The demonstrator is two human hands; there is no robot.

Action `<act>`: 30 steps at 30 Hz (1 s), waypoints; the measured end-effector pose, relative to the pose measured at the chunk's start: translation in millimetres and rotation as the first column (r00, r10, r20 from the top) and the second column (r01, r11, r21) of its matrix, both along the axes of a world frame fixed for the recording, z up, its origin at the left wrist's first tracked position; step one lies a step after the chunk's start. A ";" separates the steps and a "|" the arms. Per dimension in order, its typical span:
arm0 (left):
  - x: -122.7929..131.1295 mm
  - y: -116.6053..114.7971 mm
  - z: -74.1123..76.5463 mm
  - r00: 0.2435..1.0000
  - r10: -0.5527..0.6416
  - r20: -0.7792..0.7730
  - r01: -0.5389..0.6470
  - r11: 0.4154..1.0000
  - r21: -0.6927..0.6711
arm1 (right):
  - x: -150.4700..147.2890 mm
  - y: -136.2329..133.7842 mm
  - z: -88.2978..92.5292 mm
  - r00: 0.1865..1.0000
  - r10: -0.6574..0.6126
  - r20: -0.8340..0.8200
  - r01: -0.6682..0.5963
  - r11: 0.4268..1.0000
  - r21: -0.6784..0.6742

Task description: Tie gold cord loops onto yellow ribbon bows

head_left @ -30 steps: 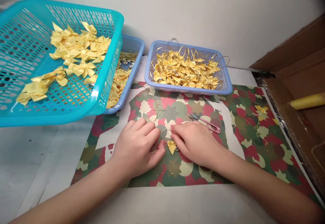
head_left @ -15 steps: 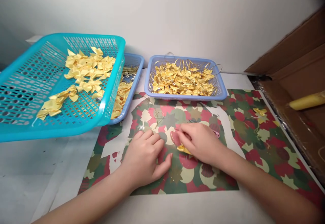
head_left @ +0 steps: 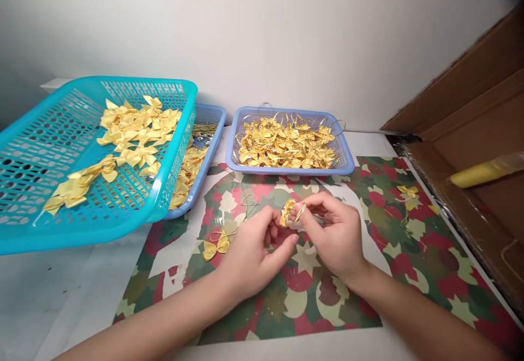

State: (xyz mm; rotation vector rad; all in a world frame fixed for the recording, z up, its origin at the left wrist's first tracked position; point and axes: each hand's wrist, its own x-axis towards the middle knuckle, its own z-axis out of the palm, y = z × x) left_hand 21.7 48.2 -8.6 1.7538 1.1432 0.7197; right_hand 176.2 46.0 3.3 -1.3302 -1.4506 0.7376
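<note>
Centre frame: both hands are raised just off the mat [head_left: 376, 197]. The bow [head_left: 286, 212] is pinched between left hand [head_left: 249, 252] and right hand [head_left: 338, 233], the fingers [head_left: 317, 204] of both closed on it, tips nearly meeting. A gold loop [head_left: 302, 210] lies against the bow's right side, at the right fingertips. I read the lift as giving the tips room around so small a piece. A second bow [head_left: 215, 247] lies on the mat, lower left of the hands and apart from them. Teal basket [head_left: 82, 233] of bows upper left; blue tray [head_left: 286, 171] of looped bows just beyond.
</note>
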 end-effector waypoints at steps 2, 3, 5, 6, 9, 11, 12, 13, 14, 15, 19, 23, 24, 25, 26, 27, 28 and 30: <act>-1.0 0.5 -4.4 1.000 0.003 -0.026 -0.002 0.999 0.054 | -0.4 -0.7 -0.8 0.996 0.016 -0.083 -0.023 0.997 -0.072; -1.7 0.8 -5.7 1.000 0.001 -0.030 0.001 0.997 0.071 | -1.0 -1.1 -1.0 0.993 0.025 -0.111 -0.036 0.995 -0.095; -3.1 2.0 -7.0 0.999 0.006 -0.034 -0.003 0.996 0.088 | -2.4 -1.8 -1.1 0.990 0.037 -0.135 -0.053 0.992 -0.116; -3.9 2.7 -7.2 0.999 0.015 -0.036 -0.011 0.995 0.095 | -3.0 -2.1 -1.2 0.990 0.048 -0.135 -0.065 0.991 -0.120; -6.2 4.8 -8.5 0.998 0.035 -0.046 -0.029 0.991 0.129 | -3.0 -2.6 -1.4 0.990 0.117 -0.081 -0.125 0.987 -0.104; -8.0 5.8 -10.3 0.998 0.026 -0.059 -0.016 0.986 0.167 | -1.2 -2.5 -2.2 0.985 0.172 0.036 -0.170 0.985 -0.041; -9.0 6.2 -11.4 0.997 0.018 -0.071 -0.004 0.981 0.194 | 0.1 -2.4 -2.9 0.976 0.187 0.115 -0.188 0.982 0.000; -10.1 6.6 -12.6 0.996 0.009 -0.088 0.011 0.974 0.228 | 1.4 -2.1 -3.6 0.962 0.191 0.193 -0.202 0.979 0.037; -11.1 6.9 -13.7 0.994 0.005 -0.108 0.024 0.963 0.268 | 2.8 -1.6 -4.4 0.946 0.188 0.263 -0.212 0.975 0.065; -12.2 7.3 -14.7 0.992 0.003 -0.130 0.037 0.951 0.308 | 4.0 -1.2 -5.2 0.930 0.182 0.318 -0.218 0.972 0.082; -15.0 8.2 -16.3 0.983 -0.013 -0.184 0.090 0.905 0.416 | 6.9 1.2 -7.5 0.872 0.165 0.461 -0.233 0.968 0.094; -15.2 7.8 -15.1 0.982 -0.019 -0.185 0.098 0.897 0.431 | 7.5 3.7 -8.7 0.795 0.159 0.585 -0.254 0.964 0.084; -15.0 7.6 -14.6 0.984 -0.019 -0.178 0.094 0.901 0.425 | 7.6 4.3 -8.8 0.780 0.161 0.604 -0.263 0.961 0.083; -14.9 7.5 -14.1 0.985 -0.020 -0.170 0.090 0.904 0.417 | 7.6 4.9 -8.7 0.769 0.163 0.618 -0.271 0.959 0.084; -14.7 7.4 -13.7 0.986 -0.026 -0.162 0.091 0.908 0.408 | 7.8 5.4 -8.4 0.761 0.165 0.627 -0.281 0.956 0.089; -14.5 7.3 -13.3 0.987 -0.034 -0.157 0.095 0.912 0.399 | 7.9 5.8 -8.1 0.756 0.169 0.632 -0.291 0.952 0.093; -14.4 7.2 -12.9 0.987 -0.042 -0.154 0.100 0.915 0.390 | 8.1 6.1 -7.7 0.754 0.176 0.632 -0.302 0.949 0.096; -14.1 7.1 -12.3 0.987 -0.051 -0.150 0.104 0.924 0.367 | 8.5 6.3 -7.1 0.756 0.193 0.625 -0.325 0.940 0.103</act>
